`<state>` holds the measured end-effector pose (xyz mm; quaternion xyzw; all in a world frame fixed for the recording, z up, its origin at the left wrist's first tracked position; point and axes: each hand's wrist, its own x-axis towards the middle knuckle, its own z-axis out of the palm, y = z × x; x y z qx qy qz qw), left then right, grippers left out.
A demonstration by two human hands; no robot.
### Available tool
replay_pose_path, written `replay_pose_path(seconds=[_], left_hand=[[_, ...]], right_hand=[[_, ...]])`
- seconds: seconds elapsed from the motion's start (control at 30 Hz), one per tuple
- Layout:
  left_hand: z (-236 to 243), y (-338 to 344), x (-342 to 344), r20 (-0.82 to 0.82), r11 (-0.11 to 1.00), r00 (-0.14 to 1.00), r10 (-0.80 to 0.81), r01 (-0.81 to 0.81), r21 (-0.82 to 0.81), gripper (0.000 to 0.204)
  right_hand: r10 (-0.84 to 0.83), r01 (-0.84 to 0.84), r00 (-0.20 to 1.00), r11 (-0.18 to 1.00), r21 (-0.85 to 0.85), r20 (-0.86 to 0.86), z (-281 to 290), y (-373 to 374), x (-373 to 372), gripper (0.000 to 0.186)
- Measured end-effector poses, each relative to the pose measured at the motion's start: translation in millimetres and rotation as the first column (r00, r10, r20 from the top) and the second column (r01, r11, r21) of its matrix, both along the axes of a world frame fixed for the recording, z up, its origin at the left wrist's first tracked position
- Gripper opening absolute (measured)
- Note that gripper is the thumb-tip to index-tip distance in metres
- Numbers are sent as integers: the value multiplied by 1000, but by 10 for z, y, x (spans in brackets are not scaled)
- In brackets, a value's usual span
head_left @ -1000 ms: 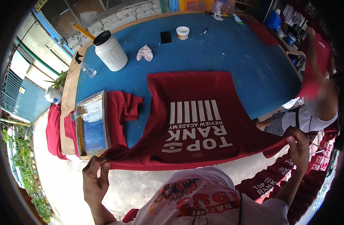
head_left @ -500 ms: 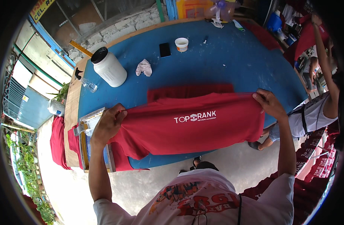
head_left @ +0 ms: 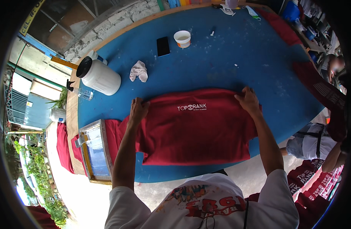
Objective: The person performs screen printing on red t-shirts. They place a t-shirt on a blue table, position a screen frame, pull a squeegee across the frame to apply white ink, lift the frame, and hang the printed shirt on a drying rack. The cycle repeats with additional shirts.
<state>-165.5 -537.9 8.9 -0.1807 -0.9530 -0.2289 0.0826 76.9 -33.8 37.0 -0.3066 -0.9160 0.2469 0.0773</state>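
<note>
A dark red T-shirt (head_left: 194, 133) with a small white print lies spread over the near side of the blue table. My left hand (head_left: 138, 110) is closed on the upper left of the cloth. At the upper right corner, my right hand (head_left: 248, 102) grips the shirt's edge between thumb and fingers. Left of the shirt, a framed printing screen (head_left: 95, 152) with a metal piece on its side rests on more red cloth (head_left: 113, 131). That cloth lies partly under the screen.
Farther back on the blue table (head_left: 206, 72) are a white jar (head_left: 102, 78) with a black lid, a spray bottle (head_left: 83, 92), a crumpled rag (head_left: 139, 71), a phone (head_left: 163, 46) and a white tub (head_left: 182, 39). At right, a co-worker (head_left: 313, 141) stands near a red garment (head_left: 320, 87).
The shirt, held up and stretched before, has come down flat on the table. My hands have drawn closer together. At right, the co-worker's raised arm and red garment have come down.
</note>
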Motion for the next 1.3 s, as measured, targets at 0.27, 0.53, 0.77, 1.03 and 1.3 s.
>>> replay_pose_path(seconds=[0.27, 0.53, 0.77, 1.03, 1.3], left_hand=[[531, 98, 194, 198, 963, 977, -81, 25, 270, 21], [2156, 484, -151, -44, 679, 974, -222, 187, 710, 24], [1951, 265, 161, -134, 754, 927, -350, 364, 547, 19], [340, -53, 854, 79, 944, 944, -320, 325, -60, 21], [718, 731, 854, -67, 848, 850, -523, 511, -139, 64]], right_hand=[[89, -91, 992, 996, -17, -85, -44, 67, -54, 34], [-306, -335, 653, 704, -627, -692, 1325, 366, -295, 35], [-101, -122, 712, 957, -264, -695, 1363, 1, 555, 33], [-199, 234, 952, 963, 134, -232, -2, -1142, 1689, 21], [-405, 448, 894, 835, 319, -193, 91, -1396, 1782, 47]])
